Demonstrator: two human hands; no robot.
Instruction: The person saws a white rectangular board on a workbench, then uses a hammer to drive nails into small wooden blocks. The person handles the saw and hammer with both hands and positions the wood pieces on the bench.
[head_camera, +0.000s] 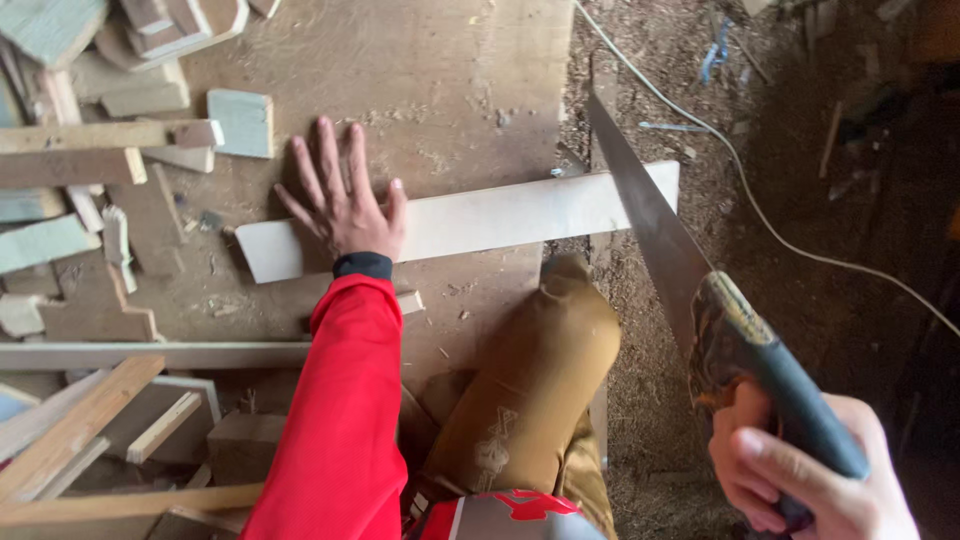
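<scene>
Pressing flat with fingers spread, the left hand (345, 205) pins a pale wooden board (470, 220) against the worn plywood bench (450, 70) at the centre of the frame, gripping nothing, only bearing down near the board's left end. The board runs from mid-left to right of centre, its right end jutting past the bench edge over the sawdust-strewn floor (660, 400). A knee in tan trousers (545, 370) rises just below the board. At lower right the right hand (800, 470) is wrapped tight round the dark handle of a handsaw (665, 250), whose blade crosses the board's overhanging end. Offcuts (100, 150) crowd the upper left; a pale cord (740, 170) trails across the floor at upper right.
</scene>
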